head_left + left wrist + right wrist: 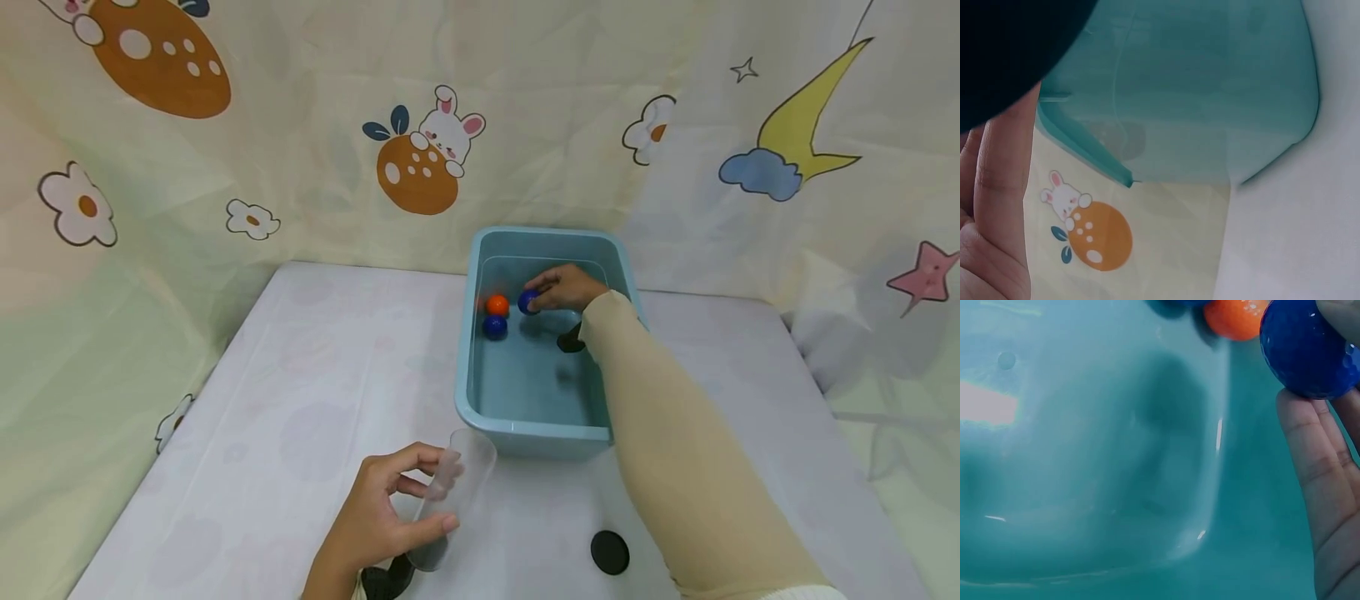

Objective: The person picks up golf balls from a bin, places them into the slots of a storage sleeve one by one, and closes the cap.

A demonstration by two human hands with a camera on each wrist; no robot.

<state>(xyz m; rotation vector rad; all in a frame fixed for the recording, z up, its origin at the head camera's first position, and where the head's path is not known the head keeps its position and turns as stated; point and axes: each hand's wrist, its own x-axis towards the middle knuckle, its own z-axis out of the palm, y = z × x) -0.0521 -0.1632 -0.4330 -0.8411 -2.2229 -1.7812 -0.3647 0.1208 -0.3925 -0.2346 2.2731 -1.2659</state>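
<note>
Between the thumb and fingers of my right hand [573,288] is a blue golf ball [528,302], pinched inside the light-blue plastic bin [536,432]. The right wrist view shows the same golf ball [1307,350] close up, above the bin floor. Beside it in the bin lie an orange ball [497,306] and a second blue ball [495,327]. My left hand [390,504] grips a clear plastic tube [468,471], tilted, in front of the bin's near left corner. In the left wrist view the left hand's fingers [1004,169] show at the left edge.
A black round disc [610,552] lies on the white-covered table [300,400], in front of the bin and to the right of the tube. Behind the table hangs a cream curtain [547,150] printed with rabbits, flowers and a moon.
</note>
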